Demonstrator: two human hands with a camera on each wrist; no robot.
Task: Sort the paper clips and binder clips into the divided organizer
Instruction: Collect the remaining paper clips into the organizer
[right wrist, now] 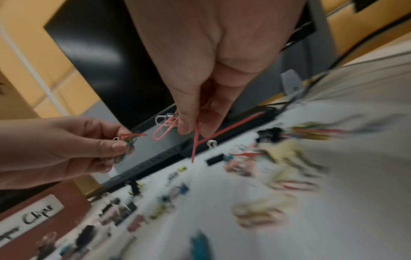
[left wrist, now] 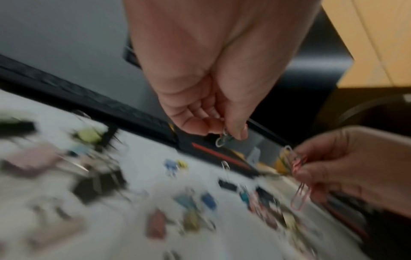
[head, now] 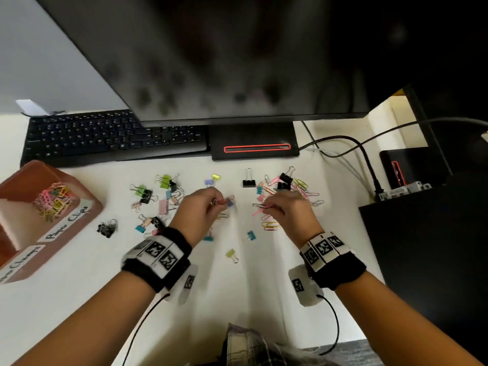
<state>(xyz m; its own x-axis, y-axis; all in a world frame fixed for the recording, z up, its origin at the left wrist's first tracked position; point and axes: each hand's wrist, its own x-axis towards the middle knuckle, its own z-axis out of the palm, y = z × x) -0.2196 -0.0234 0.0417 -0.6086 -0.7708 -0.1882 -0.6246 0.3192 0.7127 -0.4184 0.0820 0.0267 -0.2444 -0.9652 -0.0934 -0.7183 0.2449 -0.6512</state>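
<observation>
A person sorting desk supplies lifts both hands above a white desk (head: 79, 299), the left hand (head: 196, 210) pinching a small tangle of paper clips (left wrist: 223, 140) between thumb and fingertips, the right hand (head: 284, 210) pinching a larger bunch of pink clips (right wrist: 165, 129), one wire hanging straight down from it. The brown divided organizer (head: 87, 207) stands at the desk's left edge, well apart from both hands; its compartment labelled "Paper Clips" already holds a coloured heap (head: 54, 199), while the neighbouring one is largely cut off by the frame. Loose binder clips (head: 153, 199) lie scattered between the left hand and the organizer, and a dense pile of paper clips (head: 293, 191) with more binder clips sits just beyond the right hand. The risk here, by my reading, is the interlocked wire: clips hooked together may shed one on the way over, or drag a stray into the wrong compartment. The carry to the left passes over the scattered binder clips, with the keyboard (head: 105, 138) and monitor stand (head: 253, 143) closing the far side; the near desk is the roomier path.
</observation>
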